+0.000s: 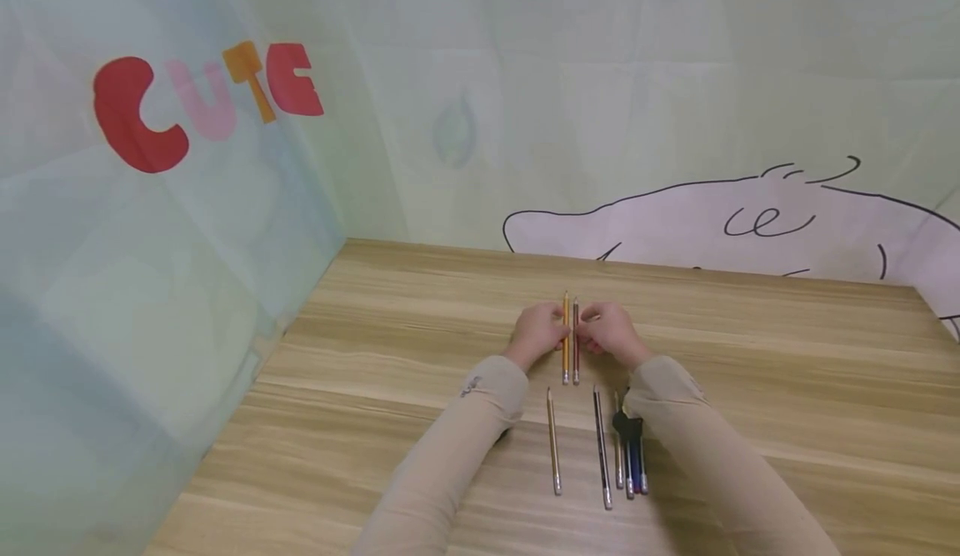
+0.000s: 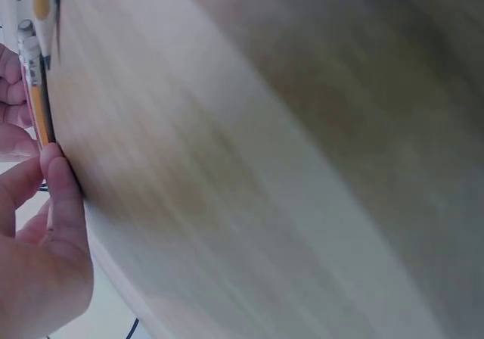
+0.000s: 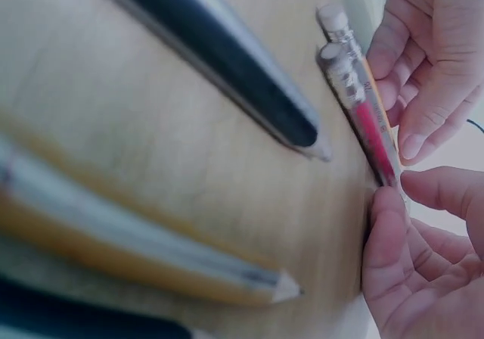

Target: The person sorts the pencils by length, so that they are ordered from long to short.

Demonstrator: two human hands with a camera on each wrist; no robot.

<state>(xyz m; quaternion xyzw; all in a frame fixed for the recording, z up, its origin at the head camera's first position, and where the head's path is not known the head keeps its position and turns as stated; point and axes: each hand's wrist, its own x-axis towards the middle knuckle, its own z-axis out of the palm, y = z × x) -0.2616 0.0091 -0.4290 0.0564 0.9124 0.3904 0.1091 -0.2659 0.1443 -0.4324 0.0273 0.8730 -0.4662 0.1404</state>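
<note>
Two pencils lie side by side on the wooden table, tips toward the far wall. In the head view my left hand (image 1: 537, 333) is at the left of the yellow pencil (image 1: 566, 363), pinching it between thumb and fingers. From the other side, my right hand (image 1: 611, 333) pinches the dark red pencil (image 1: 576, 366) near its middle. The right wrist view shows both eraser ends close together, with the red pencil (image 3: 372, 131) nearer and my right fingertips (image 3: 387, 206) right at its shaft. In the left wrist view, the yellow pencil (image 2: 39, 106) runs into my left fingers.
Nearer to me on the table (image 1: 420, 306) lie a gold-coloured pencil (image 1: 554, 448) and a black-and-silver pencil (image 1: 602, 448). Beside my right sleeve several more pencils (image 1: 631, 477) lie bunched with a black object (image 1: 627, 425) over them. Printed cloth walls (image 1: 420, 122) stand behind and at left.
</note>
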